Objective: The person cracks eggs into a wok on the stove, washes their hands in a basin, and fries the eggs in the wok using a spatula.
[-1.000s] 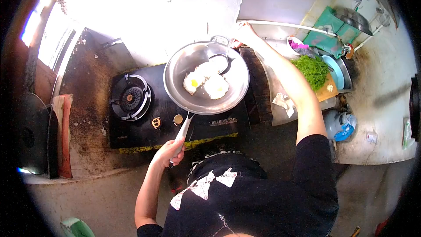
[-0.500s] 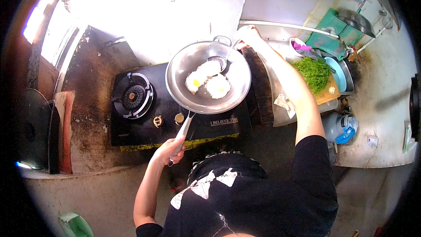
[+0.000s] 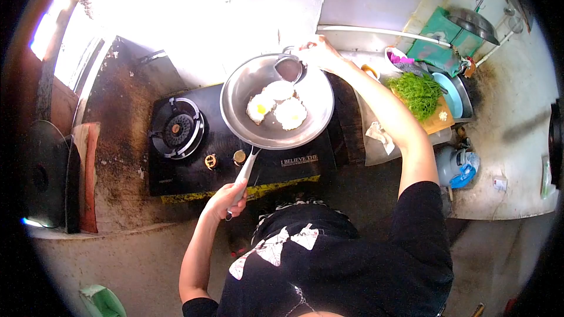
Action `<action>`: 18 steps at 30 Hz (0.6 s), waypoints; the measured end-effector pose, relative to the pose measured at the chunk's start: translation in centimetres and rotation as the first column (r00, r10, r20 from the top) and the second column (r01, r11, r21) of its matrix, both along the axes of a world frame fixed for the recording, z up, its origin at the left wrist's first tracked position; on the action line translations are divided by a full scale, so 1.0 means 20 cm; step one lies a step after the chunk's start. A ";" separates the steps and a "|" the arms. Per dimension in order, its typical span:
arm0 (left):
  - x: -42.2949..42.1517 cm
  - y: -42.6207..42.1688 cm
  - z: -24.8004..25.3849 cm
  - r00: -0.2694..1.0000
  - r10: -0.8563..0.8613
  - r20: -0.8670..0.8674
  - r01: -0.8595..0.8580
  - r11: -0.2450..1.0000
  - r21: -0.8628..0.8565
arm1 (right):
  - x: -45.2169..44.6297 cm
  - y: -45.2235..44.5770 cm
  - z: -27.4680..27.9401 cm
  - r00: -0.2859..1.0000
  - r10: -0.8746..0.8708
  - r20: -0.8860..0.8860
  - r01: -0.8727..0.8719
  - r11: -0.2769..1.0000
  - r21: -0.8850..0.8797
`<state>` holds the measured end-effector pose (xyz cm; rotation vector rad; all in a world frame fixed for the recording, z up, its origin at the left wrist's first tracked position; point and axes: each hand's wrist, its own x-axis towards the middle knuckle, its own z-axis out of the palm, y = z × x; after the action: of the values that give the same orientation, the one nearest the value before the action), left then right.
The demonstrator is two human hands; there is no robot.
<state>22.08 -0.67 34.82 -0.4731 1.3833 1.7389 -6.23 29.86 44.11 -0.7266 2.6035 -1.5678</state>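
My left hand is wrapped round the long handle of a steel wok, which sits over the right side of the black gas stove. Several fried eggs lie close together in the wok, one with a yellow yolk showing. At the wok's far right rim, my right hand is closed on a metal ladle. The ladle's bowl is over the upper part of the wok, just above the eggs and apart from them. Most of the ladle's handle is hidden by the hand.
A bare burner is on the left of the stove. To the right, chopped greens lie on a cutting board, beside a blue basin. A crumpled cloth or paper is near my right forearm.
My right hand has moved slightly left, and the ladle's bowl has lifted up and away from the eggs toward the wok's far rim. My left hand keeps its hold.
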 end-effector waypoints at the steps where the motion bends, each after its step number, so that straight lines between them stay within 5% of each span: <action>1: 0.00 0.00 0.00 1.000 0.001 -0.002 -0.001 1.000 -0.010 | 0.08 -0.02 0.06 0.995 0.005 -0.104 0.015 0.981 0.194; 2: 0.00 0.00 0.00 1.000 0.002 -0.002 -0.002 1.000 -0.019 | 0.13 -0.03 0.09 0.950 0.095 -0.299 -0.010 0.961 0.276; 9: 0.01 0.00 -0.03 0.999 0.006 -0.035 -0.005 1.000 0.026 | 0.50 0.12 0.16 0.915 0.309 -0.260 -0.160 0.869 0.469; 18: 0.00 -0.01 -0.05 1.000 0.017 0.001 -0.017 0.999 0.041 | 0.67 0.33 -0.08 0.967 0.152 -0.204 -0.124 0.982 0.146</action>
<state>22.18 -0.83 33.85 -0.4642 1.3440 1.7771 7.10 36.52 42.41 -1.0950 2.6998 -1.3329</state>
